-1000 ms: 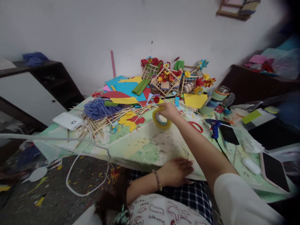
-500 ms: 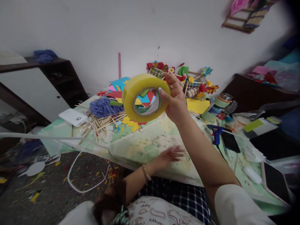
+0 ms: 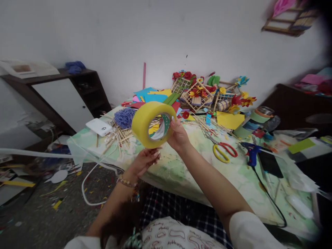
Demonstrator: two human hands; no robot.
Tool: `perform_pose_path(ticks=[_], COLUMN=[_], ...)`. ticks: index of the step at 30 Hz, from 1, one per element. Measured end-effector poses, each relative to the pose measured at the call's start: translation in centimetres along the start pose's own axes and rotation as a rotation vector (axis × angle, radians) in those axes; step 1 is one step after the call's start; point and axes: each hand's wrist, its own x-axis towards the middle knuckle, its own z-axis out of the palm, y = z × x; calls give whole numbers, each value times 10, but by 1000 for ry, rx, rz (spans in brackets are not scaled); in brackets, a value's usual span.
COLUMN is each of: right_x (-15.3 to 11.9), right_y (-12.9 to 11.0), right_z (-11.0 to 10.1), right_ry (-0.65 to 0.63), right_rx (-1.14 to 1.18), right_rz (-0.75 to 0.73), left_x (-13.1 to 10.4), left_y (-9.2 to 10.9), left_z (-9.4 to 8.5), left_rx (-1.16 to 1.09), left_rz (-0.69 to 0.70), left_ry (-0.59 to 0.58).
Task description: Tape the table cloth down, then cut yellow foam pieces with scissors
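Observation:
A wide roll of yellowish clear packing tape (image 3: pixel 141 126) is held up over the table, tilted so that its core faces me. The fingers of my right hand (image 3: pixel 179 136) grip its right rim, thumb by the green-and-white core. Just below the roll is my left hand (image 3: pixel 145 162), its fingers loosely bent and apart. Whether its fingertips touch the tape I cannot tell. Behind the roll lie coloured paper sheets (image 3: pixel 147 95), a heap of blue yarn (image 3: pixel 123 118) and thin wooden sticks (image 3: pixel 121 138).
Scissors (image 3: pixel 224 152) with red and yellow handles lie right of my forearm, near a blue glue gun (image 3: pixel 251 154) and a black phone (image 3: pixel 271 164). Stick baskets with paper flowers (image 3: pixel 198 95) stand at the back. A white device (image 3: pixel 99 127) and white cable (image 3: pixel 86 173) are left.
My right hand has brought the tape roll lower and a little left. My left hand has risen from the table's front edge to just beneath it. The view has shifted slightly.

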Motion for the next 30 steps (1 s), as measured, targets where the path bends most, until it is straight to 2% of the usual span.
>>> perform_pose_path(ticks=[4, 8, 13, 16, 18, 20, 23, 26, 30], right_x=[-5, -11, -15, -17, -17, -17, -17, -19, -19], right_y=[13, 21, 27, 22, 13, 2, -14, -16, 1], right_z=[-28, -62, -91, -99, -100, -97, -80, -47, -1], right_ry=[39, -12, -120, -141, -184, -269, -411, -570, -758], right_rx=[121, 5, -198, -240, -324, -510, -886, -1184, -1515], right_rz=[85, 181, 298, 347, 370, 357, 232, 87, -85], left_x=[-1, 15, 32, 32, 29, 25, 19, 16, 16], left_y=[-1, -6, -15, -20, -22, -23, -23, -23, -23], left_z=[-27, -47, -40, -34, -36, -44, -58, -68, -68], left_rx=[226, 615, 795, 872, 895, 896, 882, 869, 871], left_rz=[59, 99, 133, 150, 163, 176, 201, 224, 244], left_ry=[191, 238, 250, 271, 303, 360, 479, 554, 577])
